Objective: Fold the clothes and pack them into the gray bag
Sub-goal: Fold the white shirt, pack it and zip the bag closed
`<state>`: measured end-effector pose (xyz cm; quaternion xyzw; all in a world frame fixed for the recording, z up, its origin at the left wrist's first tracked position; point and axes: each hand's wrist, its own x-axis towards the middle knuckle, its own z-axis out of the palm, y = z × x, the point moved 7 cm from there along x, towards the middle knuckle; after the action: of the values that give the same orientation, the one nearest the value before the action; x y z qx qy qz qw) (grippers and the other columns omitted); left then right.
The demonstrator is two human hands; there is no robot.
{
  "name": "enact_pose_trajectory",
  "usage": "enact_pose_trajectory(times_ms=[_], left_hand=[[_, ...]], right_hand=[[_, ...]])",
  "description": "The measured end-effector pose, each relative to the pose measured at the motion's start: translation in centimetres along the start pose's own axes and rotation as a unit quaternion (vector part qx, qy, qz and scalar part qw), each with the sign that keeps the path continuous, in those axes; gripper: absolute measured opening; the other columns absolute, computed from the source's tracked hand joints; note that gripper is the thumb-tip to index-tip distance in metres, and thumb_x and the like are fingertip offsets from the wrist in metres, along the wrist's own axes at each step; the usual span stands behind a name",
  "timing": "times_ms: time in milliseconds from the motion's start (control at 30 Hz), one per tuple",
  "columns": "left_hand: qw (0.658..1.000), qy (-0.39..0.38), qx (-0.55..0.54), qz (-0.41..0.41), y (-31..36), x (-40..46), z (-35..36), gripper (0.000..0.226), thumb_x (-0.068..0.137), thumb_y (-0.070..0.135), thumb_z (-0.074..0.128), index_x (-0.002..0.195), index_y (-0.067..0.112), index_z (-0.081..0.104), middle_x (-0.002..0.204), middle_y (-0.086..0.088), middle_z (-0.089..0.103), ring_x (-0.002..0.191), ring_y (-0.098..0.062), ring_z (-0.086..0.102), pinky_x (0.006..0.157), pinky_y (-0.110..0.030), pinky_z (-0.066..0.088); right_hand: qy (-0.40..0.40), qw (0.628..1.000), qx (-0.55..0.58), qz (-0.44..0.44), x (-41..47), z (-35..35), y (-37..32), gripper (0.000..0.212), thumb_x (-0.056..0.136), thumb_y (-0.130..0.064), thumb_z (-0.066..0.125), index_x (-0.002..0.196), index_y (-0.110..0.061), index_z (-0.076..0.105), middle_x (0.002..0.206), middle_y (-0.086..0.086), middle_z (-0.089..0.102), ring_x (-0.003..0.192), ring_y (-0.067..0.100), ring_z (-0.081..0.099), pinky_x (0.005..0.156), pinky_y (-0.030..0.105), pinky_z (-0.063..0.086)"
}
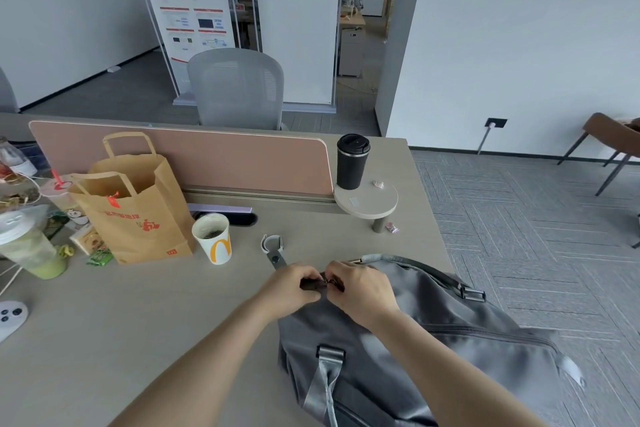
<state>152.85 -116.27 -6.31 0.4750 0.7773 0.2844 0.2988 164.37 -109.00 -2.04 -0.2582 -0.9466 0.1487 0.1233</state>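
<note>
Beige desk, pink divider; gray bag at right edge; carpeted office.

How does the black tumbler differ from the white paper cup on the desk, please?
The black tumbler is dark and closed with a lid; the white paper cup is open-topped with a yellow logo. The tumbler stands on a small round shelf at the divider's end, the paper cup on the desk beside the brown paper bag. Both stand upright.

Gray bag cut off below; hands' grip hides its zipper pull
</note>
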Motion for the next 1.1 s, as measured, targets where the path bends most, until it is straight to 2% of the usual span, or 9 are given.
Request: enact_pose_trajectory(times_ms=[200, 300, 433, 567, 700, 833, 967, 1033, 1100], left_hand=[[0.998, 0.055, -0.013, -0.002, 0.2, 0.1, -0.9, 0.026, 0.075, 0.014, 0.074, 0.066, 0.032, 0.057, 0.069, 0.010, 0.057, 0.068, -0.008, 0.052, 0.064, -0.027, 0.038], [0.998, 0.067, -0.014, 0.001, 0.2, 0.1, -1.1, 0.027, 0.074, 0.013, 0.075, 0.064, 0.029, 0.056, 0.066, 0.009, 0.056, 0.066, -0.009, 0.050, 0.062, -0.027, 0.037], [0.996, 0.084, -0.004, -0.013, -0.3, 0.2, -1.5, 0.031, 0.074, 0.013, 0.076, 0.060, 0.029, 0.054, 0.062, 0.008, 0.055, 0.061, -0.006, 0.049, 0.059, -0.024, 0.035], [0.997, 0.068, 0.016, -0.027, -1.1, 0.2, -1.3, 0.022, 0.074, 0.019, 0.074, 0.068, 0.030, 0.056, 0.071, 0.010, 0.060, 0.071, -0.009, 0.056, 0.066, -0.026, 0.040], [0.997, 0.034, 0.037, 0.055, 2.7, 0.8, -0.2, 0.035, 0.068, 0.035, 0.081, 0.101, 0.037, 0.069, 0.099, 0.016, 0.058, 0.095, -0.002, 0.057, 0.085, -0.019, 0.043], [0.995, 0.023, 0.046, 0.085, 5.4, 1.2, 1.2, 0.024, 0.073, 0.033, 0.081, 0.095, 0.029, 0.073, 0.088, 0.016, 0.059, 0.086, -0.003, 0.056, 0.082, -0.020, 0.043], [0.997, 0.041, 0.029, 0.060, 5.5, 1.0, 1.8, 0.007, 0.079, 0.027, 0.076, 0.082, 0.024, 0.072, 0.078, 0.010, 0.063, 0.070, -0.005, 0.055, 0.064, -0.013, 0.038], [0.998, 0.042, -0.011, 0.051, 5.1, 1.0, 1.9, 0.009, 0.080, 0.024, 0.076, 0.074, 0.027, 0.069, 0.078, 0.007, 0.066, 0.072, -0.010, 0.058, 0.067, -0.022, 0.043], [0.998, 0.026, -0.029, 0.042, 4.8, 1.0, 2.2, 0.017, 0.079, 0.019, 0.076, 0.073, 0.032, 0.067, 0.075, 0.008, 0.064, 0.071, -0.008, 0.057, 0.072, -0.027, 0.046]], right_hand=[[0.063, 0.998, -0.019, 0.007, -0.3, -0.4, 0.0, 0.014, 0.083, -0.033, 0.052, 0.090, -0.022, 0.055, 0.083, -0.002, 0.069, 0.070, 0.031, 0.063, 0.053, 0.029, 0.030], [0.064, 0.993, 0.067, 0.066, -0.9, -0.2, 1.0, 0.011, 0.085, -0.031, 0.054, 0.093, -0.024, 0.055, 0.093, -0.005, 0.064, 0.077, 0.030, 0.061, 0.057, 0.033, 0.035], [0.092, 0.954, 0.207, 0.195, -2.6, 0.7, 3.5, 0.007, 0.078, -0.026, 0.060, 0.080, -0.023, 0.054, 0.073, -0.007, 0.060, 0.071, 0.021, 0.055, 0.065, 0.036, 0.046], [0.093, 0.940, 0.236, 0.229, -3.9, 0.8, 6.4, 0.009, 0.076, -0.025, 0.062, 0.074, -0.021, 0.055, 0.069, -0.005, 0.058, 0.069, 0.019, 0.054, 0.065, 0.036, 0.046], [0.049, 0.932, 0.308, 0.187, -3.2, 0.5, 6.2, 0.015, 0.081, -0.016, 0.067, 0.070, -0.019, 0.057, 0.061, -0.009, 0.054, 0.060, 0.008, 0.046, 0.061, 0.029, 0.039], [0.024, 0.912, 0.367, 0.183, -2.7, 0.2, 6.6, 0.019, 0.081, -0.012, 0.073, 0.067, -0.020, 0.063, 0.061, -0.012, 0.060, 0.059, 0.003, 0.049, 0.063, 0.023, 0.040], [-0.029, 0.947, 0.274, 0.168, -3.1, 0.2, 7.2, 0.006, 0.077, -0.028, 0.072, 0.082, -0.028, 0.070, 0.081, -0.012, 0.066, 0.075, 0.003, 0.059, 0.073, 0.026, 0.045], [-0.071, 0.975, 0.140, 0.158, -3.6, 0.3, 7.5, 0.017, 0.074, -0.042, 0.066, 0.090, -0.035, 0.068, 0.084, -0.015, 0.058, 0.088, 0.007, 0.058, 0.080, 0.032, 0.045], [-0.074, 0.980, 0.103, 0.155, -3.8, 0.0, 7.7, 0.015, 0.077, -0.039, 0.065, 0.090, -0.032, 0.068, 0.083, -0.017, 0.052, 0.095, 0.012, 0.056, 0.086, 0.035, 0.044]])
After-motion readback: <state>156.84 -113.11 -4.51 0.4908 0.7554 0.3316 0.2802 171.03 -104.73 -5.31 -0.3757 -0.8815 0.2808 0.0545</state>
